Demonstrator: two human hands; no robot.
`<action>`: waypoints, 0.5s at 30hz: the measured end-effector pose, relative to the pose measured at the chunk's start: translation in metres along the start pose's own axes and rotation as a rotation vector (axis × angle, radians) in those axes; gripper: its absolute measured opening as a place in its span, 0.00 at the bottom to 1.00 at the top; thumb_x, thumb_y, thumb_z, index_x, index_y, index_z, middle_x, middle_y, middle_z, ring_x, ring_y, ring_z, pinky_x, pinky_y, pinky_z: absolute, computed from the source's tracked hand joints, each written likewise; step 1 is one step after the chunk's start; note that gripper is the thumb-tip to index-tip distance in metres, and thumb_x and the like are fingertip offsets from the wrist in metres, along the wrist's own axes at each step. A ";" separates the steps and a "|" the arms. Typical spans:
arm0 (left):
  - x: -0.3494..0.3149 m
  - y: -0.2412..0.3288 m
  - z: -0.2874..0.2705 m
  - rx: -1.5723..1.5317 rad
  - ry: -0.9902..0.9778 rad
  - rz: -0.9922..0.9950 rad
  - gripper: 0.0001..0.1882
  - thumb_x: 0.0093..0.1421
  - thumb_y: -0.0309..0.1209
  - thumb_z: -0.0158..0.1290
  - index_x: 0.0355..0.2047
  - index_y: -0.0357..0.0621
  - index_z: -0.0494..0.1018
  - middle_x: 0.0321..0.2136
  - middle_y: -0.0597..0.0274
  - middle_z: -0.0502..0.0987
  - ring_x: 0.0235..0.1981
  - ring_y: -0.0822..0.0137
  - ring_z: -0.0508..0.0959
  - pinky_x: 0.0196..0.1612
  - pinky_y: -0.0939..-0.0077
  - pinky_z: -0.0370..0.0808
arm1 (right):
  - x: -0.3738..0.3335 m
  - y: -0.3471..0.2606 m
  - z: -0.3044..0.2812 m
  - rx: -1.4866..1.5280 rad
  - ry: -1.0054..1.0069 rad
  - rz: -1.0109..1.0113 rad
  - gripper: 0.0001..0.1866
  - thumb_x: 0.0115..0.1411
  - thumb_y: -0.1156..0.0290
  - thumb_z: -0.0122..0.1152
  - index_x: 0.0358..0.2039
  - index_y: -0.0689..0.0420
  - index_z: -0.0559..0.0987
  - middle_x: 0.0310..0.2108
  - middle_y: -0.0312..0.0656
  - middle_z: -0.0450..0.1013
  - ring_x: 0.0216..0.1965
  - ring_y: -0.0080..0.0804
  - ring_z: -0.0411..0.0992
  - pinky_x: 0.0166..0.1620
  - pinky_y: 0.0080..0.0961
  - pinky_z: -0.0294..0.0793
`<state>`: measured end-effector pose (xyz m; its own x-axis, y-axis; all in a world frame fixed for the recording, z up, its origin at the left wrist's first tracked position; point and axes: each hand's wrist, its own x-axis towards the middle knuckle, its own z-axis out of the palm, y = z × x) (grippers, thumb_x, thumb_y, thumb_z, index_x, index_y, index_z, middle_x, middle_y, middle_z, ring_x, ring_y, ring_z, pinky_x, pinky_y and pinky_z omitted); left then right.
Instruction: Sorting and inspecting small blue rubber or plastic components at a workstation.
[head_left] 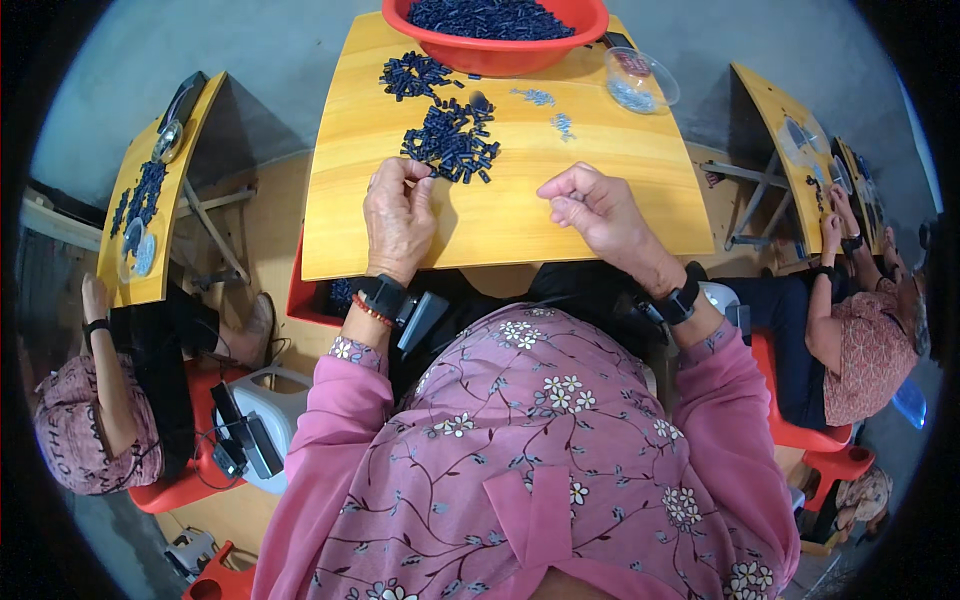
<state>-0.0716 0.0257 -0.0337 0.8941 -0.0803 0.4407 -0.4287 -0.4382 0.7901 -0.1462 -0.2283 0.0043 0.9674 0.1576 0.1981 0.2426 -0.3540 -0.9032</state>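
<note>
**Yellow table (520, 235), two bent hands, a red basin (490, 62) at the far edge**

In the head view, a grey wall and a tan floor surround the yellow table; the red basin, heaped with small dark cylinders (490, 20), is the landmark for all that follows. Left of the basin's near side lies a far pile (415, 76) of the same pieces; nearer the wearer than the basin, and a little left, spreads a near pile (452, 140); below the basin's right half lie two scatters of small silvery parts (563, 126); right of it stands a clear dish (664, 92) with more inside.

The left hand (400, 218), below and left of the basin, has its fingers bent at the near pile's edge; I cannot tell whether they grip a piece. The right hand (605, 212), below and right of the basin, is curled with thumb and forefinger close together over the table; what lies between them, if anything, cannot be made out.

Well left and well right of the basin, other people sit at a left side table (160, 225) and a right side table (765, 110).
</note>
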 end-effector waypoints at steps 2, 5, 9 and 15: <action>-0.002 0.009 -0.002 -0.182 -0.004 -0.018 0.05 0.56 0.19 0.55 0.33 0.38 0.71 0.28 0.62 0.74 0.28 0.68 0.73 0.35 0.76 0.72 | -0.001 -0.009 0.007 0.122 -0.037 0.070 0.07 0.62 0.78 0.55 0.40 0.64 0.76 0.28 0.34 0.73 0.30 0.18 0.71 0.36 0.16 0.72; -0.006 0.020 -0.008 -0.433 -0.036 -0.053 0.03 0.60 0.20 0.53 0.35 0.38 0.72 0.30 0.68 0.73 0.29 0.79 0.70 0.36 0.84 0.70 | -0.001 -0.014 0.012 0.226 -0.036 0.093 0.06 0.63 0.77 0.55 0.39 0.64 0.76 0.29 0.36 0.74 0.29 0.20 0.73 0.36 0.17 0.74; -0.014 0.041 -0.011 -0.721 -0.139 -0.237 0.07 0.62 0.23 0.54 0.41 0.39 0.73 0.31 0.67 0.75 0.30 0.77 0.72 0.35 0.83 0.70 | 0.004 -0.025 0.017 0.254 -0.008 0.134 0.06 0.63 0.77 0.55 0.39 0.65 0.76 0.30 0.38 0.76 0.29 0.21 0.74 0.36 0.19 0.76; -0.026 0.046 -0.003 -1.150 -0.251 -0.333 0.08 0.63 0.24 0.52 0.43 0.40 0.73 0.34 0.60 0.77 0.31 0.73 0.75 0.36 0.79 0.73 | 0.003 -0.030 0.024 0.472 0.004 0.137 0.06 0.63 0.78 0.56 0.40 0.65 0.74 0.34 0.43 0.76 0.30 0.24 0.75 0.36 0.21 0.75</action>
<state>-0.1144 0.0101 -0.0077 0.9276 -0.3417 0.1510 0.0749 0.5661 0.8209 -0.1520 -0.1949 0.0223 0.9886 0.1351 0.0663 0.0551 0.0850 -0.9949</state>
